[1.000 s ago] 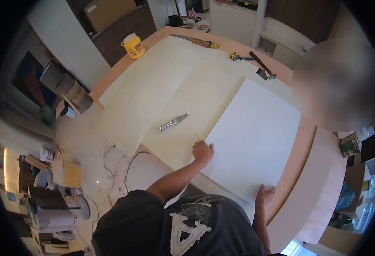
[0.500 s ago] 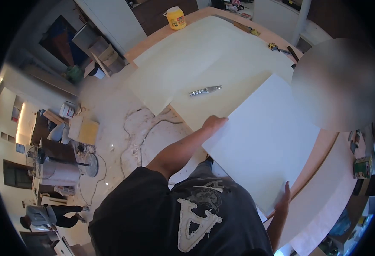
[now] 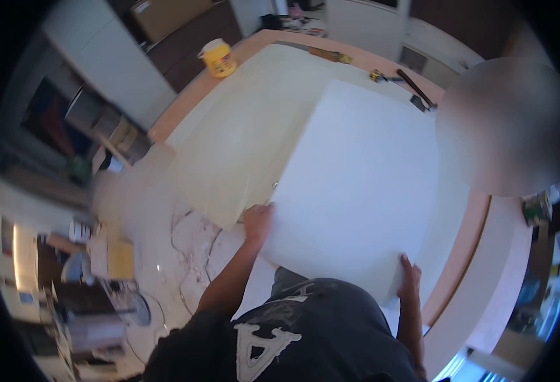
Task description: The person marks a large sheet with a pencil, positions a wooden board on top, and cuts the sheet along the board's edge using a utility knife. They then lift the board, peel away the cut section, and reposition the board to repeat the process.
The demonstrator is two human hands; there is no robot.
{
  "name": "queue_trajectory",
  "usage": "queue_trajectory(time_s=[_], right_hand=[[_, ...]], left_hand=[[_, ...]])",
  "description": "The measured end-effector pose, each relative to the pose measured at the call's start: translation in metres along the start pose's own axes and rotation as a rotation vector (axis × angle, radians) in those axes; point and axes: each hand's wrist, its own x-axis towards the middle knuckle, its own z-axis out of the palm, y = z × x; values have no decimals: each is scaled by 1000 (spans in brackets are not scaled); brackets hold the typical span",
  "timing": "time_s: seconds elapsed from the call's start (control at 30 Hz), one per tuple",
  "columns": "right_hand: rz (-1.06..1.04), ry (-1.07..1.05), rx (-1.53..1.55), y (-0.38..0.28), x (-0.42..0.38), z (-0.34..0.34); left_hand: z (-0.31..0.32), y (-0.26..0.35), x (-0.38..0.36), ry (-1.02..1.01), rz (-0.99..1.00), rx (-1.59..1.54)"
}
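Observation:
A rectangular white panel [image 3: 359,172] spans the space in front of my body, its far part over the pale sheet [image 3: 229,143] on the table. My left hand [image 3: 258,223] is closed on the panel's left edge. My right hand [image 3: 409,277] grips the right edge near the lower corner, with the fingers partly out of sight. A small metal tip of the cutter knife [image 3: 275,184] peeks out beside the panel's left edge; the rest of it is hidden.
Along the table's far edge [image 3: 254,41] stand a yellow tub [image 3: 218,58], a handsaw [image 3: 331,55], a tape measure [image 3: 375,76] and a hammer [image 3: 415,88]. Cables [image 3: 179,235] trail over the dusty floor at left. A blurred round patch hides the right side.
The panel has swung from a slant to nearly straight ahead and shifted farther over the table, covering most of the cutter knife. Both hands moved with it, and the camera view turned.

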Motion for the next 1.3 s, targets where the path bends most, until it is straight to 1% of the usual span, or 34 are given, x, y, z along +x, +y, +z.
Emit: queue_trajectory(time_s=[0.03, 0.07, 0.1, 0.13, 0.17, 0.2, 0.23, 0.27, 0.3, 0.33, 0.37, 0.43, 0.5, 0.53, 0.6, 0.67, 0.7, 0.77, 0.83, 0.87, 0.9, 0.93, 0.97, 1.0, 1.03, 1.07, 1.1, 1.13, 1.17, 1.23, 1.27, 1.3], right_hand=[[594, 51, 465, -58, 10, 41], [574, -17, 468, -72, 17, 72], [558, -81, 462, -71, 24, 100], [608, -63, 460, -51, 37, 133], [659, -82, 483, -60, 49, 165], [717, -120, 512, -80, 57, 201], [759, -152, 535, -97, 66, 233], [795, -176, 557, -114, 72, 263], [707, -243, 490, -120, 78, 292], [767, -227, 539, -135, 80, 319], [828, -220, 587, -148, 82, 344], [838, -201, 564, -153, 89, 387], [792, -251, 566, -135, 105, 432], [598, -326, 525, -119, 116, 455], [412, -447, 282, -120, 136, 466], [419, -545, -111, -163, 144, 458], [251, -507, -218, -161, 130, 449], [-102, -418, -418, -148, 109, 400], [-27, -360, -335, -144, 74, 321], [-22, -262, -365, -125, 57, 280], [44, -113, -374, -105, 38, 236], [29, 70, -398, -72, 23, 190], [-36, 262, -612, -21, 6, 141], [108, 381, -705, -3, -14, 92], [282, 456, -708, 20, -35, 46], [405, 578, -836, 49, -57, 12], [506, 565, -911, 63, -76, -16], [623, 465, -799, 59, -88, -39], [569, 469, -755, 67, -100, -57], [533, 638, -885, 77, -117, -92], [568, 694, -951, 81, -126, -117], [613, 754, -1020, 87, -139, -148]], left_hand=[[-7, -30, 23, 44, 43, 1], [-23, -55, 49, -7, -21, 82], [-39, -91, 82, -17, 328, 458], [-59, -107, 106, -18, 308, 520], [-79, -117, 126, 34, 192, 379], [-104, -105, 141, 80, 5, 231], [-113, -163, 185, 110, 233, 553], [-134, -152, 200, 114, -43, 353], [-153, -149, 216, 67, -104, 373], [-162, -166, 241, 68, -70, 514], [-167, -179, 260, 72, -72, 527], [-178, -204, 293, 99, -90, 551], [-182, -226, 336, 130, -79, 499], [-180, -231, 353, 146, -77, 474], [-181, -221, 378, 153, 6, 511], [-169, -198, 379, 255, -53, 469], [-160, -193, 371, 295, -7, 472], [-141, -179, 344, 381, 93, 471], [-124, -132, 257, 377, 160, 280], [-111, -126, 212, 373, 164, 166], [-99, -105, 154, 368, 82, 82], [-81, -112, 107, 318, -4, -13], [-63, -109, 59, 265, -102, -130], [-47, -94, 12, 237, -192, -127], [-17, -136, -16, 102, -404, -165], [1, -132, -52, 65, -615, -617], [8, -121, -68, -5, -692, -610], [18, -108, -81, -70, -768, -609], [29, -95, -91, -132, -840, -611], [39, -69, -98, -111, -993, -616], [40, -57, -101, -114, -1069, -604], [39, -71, -107, -256, -1064, -623]])
